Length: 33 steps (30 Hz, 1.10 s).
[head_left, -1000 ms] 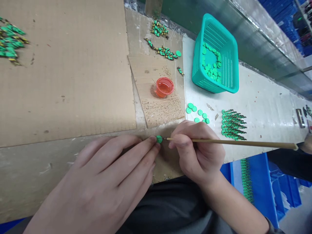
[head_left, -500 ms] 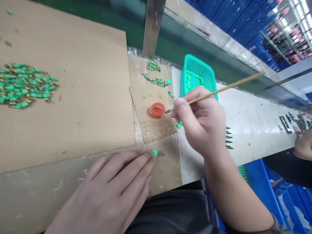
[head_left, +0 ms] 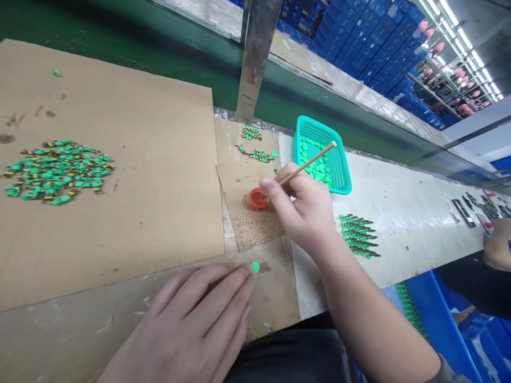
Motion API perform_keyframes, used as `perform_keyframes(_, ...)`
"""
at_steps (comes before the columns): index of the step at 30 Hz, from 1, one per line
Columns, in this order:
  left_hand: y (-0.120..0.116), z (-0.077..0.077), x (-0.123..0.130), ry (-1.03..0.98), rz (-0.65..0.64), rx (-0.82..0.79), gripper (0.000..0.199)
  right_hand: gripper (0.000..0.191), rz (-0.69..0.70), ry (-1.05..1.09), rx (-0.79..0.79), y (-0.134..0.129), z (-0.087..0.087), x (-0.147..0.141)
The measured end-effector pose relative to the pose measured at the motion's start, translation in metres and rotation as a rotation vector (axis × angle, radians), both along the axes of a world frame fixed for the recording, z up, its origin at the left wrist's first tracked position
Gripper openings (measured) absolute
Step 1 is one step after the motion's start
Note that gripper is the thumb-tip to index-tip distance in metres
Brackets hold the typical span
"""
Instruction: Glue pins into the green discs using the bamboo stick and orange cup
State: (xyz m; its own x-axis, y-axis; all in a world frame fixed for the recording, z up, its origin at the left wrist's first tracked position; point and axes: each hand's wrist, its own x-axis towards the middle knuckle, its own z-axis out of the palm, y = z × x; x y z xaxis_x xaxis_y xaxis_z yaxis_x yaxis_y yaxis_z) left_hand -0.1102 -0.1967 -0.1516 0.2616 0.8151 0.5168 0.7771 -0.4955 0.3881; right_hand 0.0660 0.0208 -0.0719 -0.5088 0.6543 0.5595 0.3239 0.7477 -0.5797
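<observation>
My right hand point(head_left: 301, 205) is closed round a thin wooden brush point(head_left: 309, 162), whose tip dips into a small red cup point(head_left: 257, 198). The cup stands on a cardboard piece speckled with gold-brown drops. At the bench's near edge my left hand point(head_left: 195, 324) has its fingertips pressed together on a small green disc point(head_left: 255, 267), part of which shows beyond them. Behind the right hand is a turquoise basket point(head_left: 342, 181) holding green discs point(head_left: 319, 173).
Green and dark pieces lie in a large pile point(head_left: 59, 170) on the left cardboard point(head_left: 167, 159) and in small groups behind the cup. Rows of joined pieces point(head_left: 359, 235) lie right of my forearm. Another person's hand point(head_left: 499, 244) is at the far right.
My right hand has moved left, bringing the brush tip from beside the red cup into it. The view has shifted, so the bench appears lower. The left hand stays at the disc.
</observation>
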Motion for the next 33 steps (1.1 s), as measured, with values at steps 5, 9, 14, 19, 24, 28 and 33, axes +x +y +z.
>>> perform_keyframes(5,0.001,0.001,-0.001,0.003,0.005,0.013,0.034,0.039,-0.015,-0.013,-0.003,0.0,-0.001,0.0)
perform_keyframes(9,0.0,0.0,-0.001,-0.005,0.008,0.012,0.033,0.039,-0.028,-0.034,-0.021,0.0,-0.003,0.001)
perform_keyframes(14,-0.001,0.002,-0.002,0.036,-0.005,0.012,0.034,0.039,-0.001,0.019,0.002,0.003,-0.003,0.001)
perform_keyframes(19,0.002,0.01,-0.001,0.063,0.002,0.021,0.037,0.036,-0.039,0.096,0.018,-0.013,0.007,0.005)
perform_keyframes(24,0.006,0.02,0.001,0.116,0.007,0.015,0.037,0.029,-0.02,0.083,-0.123,-0.067,-0.001,0.026)
perform_keyframes(28,0.006,0.022,-0.001,0.145,-0.015,0.015,0.038,0.025,0.021,0.137,-0.182,-0.101,-0.025,0.04)
perform_keyframes(33,0.004,0.021,-0.004,0.135,-0.02,-0.033,0.039,0.025,0.012,0.15,-0.167,-0.106,-0.039,0.042)
